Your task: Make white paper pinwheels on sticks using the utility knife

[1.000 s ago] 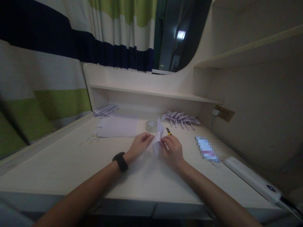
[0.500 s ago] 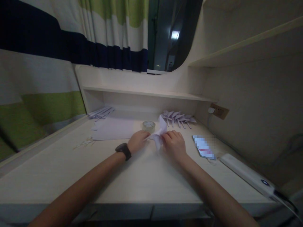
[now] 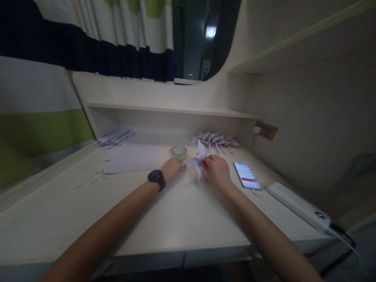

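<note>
Paper, a small white folded piece [image 3: 196, 162] at mid-frame, was pinched by the left hand [image 3: 172, 169] and right hand [image 3: 216, 172]; it could be torn if pulled hard.

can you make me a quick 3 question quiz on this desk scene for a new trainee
1. True or false: both hands grip the folded paper piece.
2. What sits just behind the left hand? A) roll of clear tape B) mug C) stapler
3. Fill in: the phone lies flat on the desk, to the ____ of the right hand.

Key
1. True
2. A, the roll of clear tape
3. Right
</note>
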The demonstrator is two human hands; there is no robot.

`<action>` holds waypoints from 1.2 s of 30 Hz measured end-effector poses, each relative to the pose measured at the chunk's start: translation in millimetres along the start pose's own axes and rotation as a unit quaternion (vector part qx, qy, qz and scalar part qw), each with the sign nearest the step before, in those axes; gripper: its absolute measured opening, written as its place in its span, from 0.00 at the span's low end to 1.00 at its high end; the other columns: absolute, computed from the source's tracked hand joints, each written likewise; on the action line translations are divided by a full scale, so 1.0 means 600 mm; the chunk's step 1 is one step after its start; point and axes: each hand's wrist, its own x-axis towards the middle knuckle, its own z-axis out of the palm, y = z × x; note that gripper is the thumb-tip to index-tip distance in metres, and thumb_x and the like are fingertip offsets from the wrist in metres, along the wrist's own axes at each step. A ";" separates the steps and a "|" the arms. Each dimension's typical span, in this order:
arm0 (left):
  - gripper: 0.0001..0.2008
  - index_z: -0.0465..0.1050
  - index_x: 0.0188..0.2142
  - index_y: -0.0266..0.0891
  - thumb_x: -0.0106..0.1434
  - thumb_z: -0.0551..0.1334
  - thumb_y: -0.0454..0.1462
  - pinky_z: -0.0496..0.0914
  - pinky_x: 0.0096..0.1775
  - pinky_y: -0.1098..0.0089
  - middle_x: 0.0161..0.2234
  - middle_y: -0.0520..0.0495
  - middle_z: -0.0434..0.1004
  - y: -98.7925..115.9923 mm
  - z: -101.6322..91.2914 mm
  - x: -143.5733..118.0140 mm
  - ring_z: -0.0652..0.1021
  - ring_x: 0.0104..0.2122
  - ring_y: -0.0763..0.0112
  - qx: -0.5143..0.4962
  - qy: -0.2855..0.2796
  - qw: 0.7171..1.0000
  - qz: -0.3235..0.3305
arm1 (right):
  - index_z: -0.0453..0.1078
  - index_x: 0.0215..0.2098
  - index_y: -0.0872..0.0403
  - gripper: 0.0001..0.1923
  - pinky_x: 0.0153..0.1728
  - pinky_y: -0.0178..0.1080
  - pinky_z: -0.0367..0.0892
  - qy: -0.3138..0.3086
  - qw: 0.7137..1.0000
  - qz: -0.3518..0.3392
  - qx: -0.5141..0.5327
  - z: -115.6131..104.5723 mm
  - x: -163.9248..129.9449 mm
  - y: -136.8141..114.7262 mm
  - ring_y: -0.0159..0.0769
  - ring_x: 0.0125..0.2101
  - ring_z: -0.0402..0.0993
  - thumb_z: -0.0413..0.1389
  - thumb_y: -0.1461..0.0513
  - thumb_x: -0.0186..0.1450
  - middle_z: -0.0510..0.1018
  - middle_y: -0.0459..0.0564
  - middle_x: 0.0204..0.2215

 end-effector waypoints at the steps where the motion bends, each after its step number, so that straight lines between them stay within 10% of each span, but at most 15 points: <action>1: 0.12 0.77 0.39 0.36 0.60 0.56 0.32 0.67 0.42 0.65 0.35 0.39 0.78 -0.001 0.001 0.001 0.77 0.37 0.60 0.006 -0.004 1.000 -0.005 | 0.74 0.32 0.55 0.08 0.35 0.39 0.57 0.007 1.000 0.008 0.010 0.002 0.001 0.004 0.41 0.37 0.69 0.52 0.64 0.63 0.77 0.54 0.32; 8: 0.13 0.77 0.39 0.35 0.55 0.58 0.30 0.69 0.41 0.65 0.36 0.41 0.78 0.001 -0.010 -0.013 0.77 0.36 0.61 -0.111 0.051 0.990 -0.064 | 0.76 0.30 0.53 0.07 0.34 0.37 0.62 0.068 0.966 0.078 0.237 0.030 0.012 0.027 0.37 0.31 0.72 0.55 0.63 0.60 0.79 0.49 0.30; 17: 0.09 0.73 0.38 0.33 0.59 0.58 0.36 0.70 0.29 0.72 0.31 0.43 0.78 0.026 -0.038 -0.061 0.78 0.28 0.69 -0.412 0.100 0.888 -0.179 | 0.75 0.27 0.56 0.09 0.28 0.36 0.65 0.050 0.843 0.139 0.518 0.065 0.013 0.015 0.36 0.25 0.71 0.58 0.58 0.55 0.78 0.50 0.24; 26: 0.14 0.75 0.41 0.32 0.57 0.64 0.38 0.74 0.30 0.69 0.35 0.41 0.77 0.087 -0.060 -0.073 0.78 0.29 0.69 -0.566 0.157 0.787 -0.187 | 0.72 0.29 0.53 0.05 0.32 0.39 0.66 0.213 0.899 -0.033 0.381 0.052 -0.007 -0.019 0.36 0.30 0.69 0.54 0.63 0.62 0.74 0.49 0.28; 36: 0.18 0.77 0.43 0.34 0.59 0.62 0.44 0.70 0.24 0.74 0.34 0.43 0.80 0.092 -0.046 -0.071 0.77 0.27 0.68 -0.477 0.188 0.849 -0.126 | 0.70 0.36 0.54 0.06 0.35 0.41 0.65 0.302 0.919 -0.170 0.188 0.047 -0.022 -0.032 0.38 0.33 0.68 0.52 0.67 0.64 0.75 0.53 0.31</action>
